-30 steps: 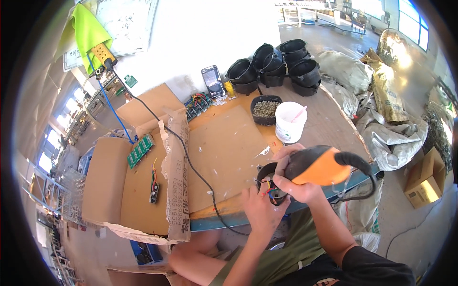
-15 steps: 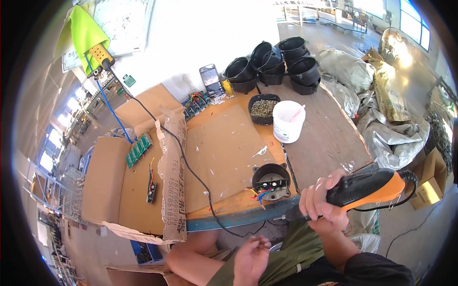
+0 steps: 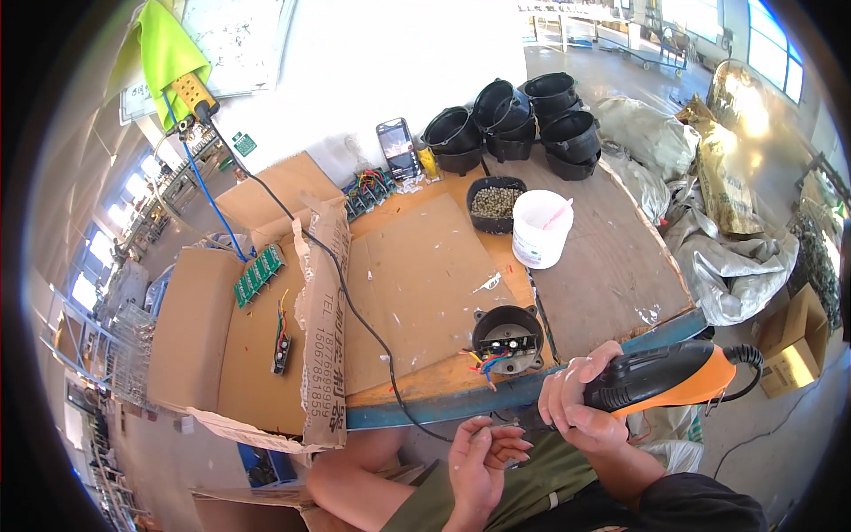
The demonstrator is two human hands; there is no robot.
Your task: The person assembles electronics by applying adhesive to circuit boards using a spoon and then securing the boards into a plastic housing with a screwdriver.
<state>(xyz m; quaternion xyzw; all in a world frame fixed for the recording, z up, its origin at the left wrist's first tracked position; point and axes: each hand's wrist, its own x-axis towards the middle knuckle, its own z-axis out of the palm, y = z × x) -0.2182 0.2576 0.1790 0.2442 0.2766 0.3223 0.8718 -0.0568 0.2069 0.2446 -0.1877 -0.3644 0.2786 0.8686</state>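
My right hand (image 3: 581, 403) is wrapped round an orange and black power screwdriver (image 3: 674, 381), held over my lap with its nose pointing left. Close to that nose is my left hand (image 3: 479, 465), its fingers curled in and thumb against them; whatever they pinch is too small to make out. Beyond my hands, at the table's front edge, sits a round black housing (image 3: 483, 330). Inside it stands a small circuit board (image 3: 507, 344), and coloured wires (image 3: 487, 364) hang out over its left rim.
An open cardboard box (image 3: 324, 355) on the left holds green circuit boards (image 3: 259, 275) and a wired board (image 3: 282, 350). A black cable (image 3: 355, 306) crosses the table. Farther back are a white bucket (image 3: 541, 239), a tray of small metal parts (image 3: 496, 202), stacked black housings (image 3: 505, 111) and a phone (image 3: 398, 149).
My left hand has risen toward the screwdriver's nose, its fingers drawn together. The screwdriver has shifted slightly left and down in my right hand.
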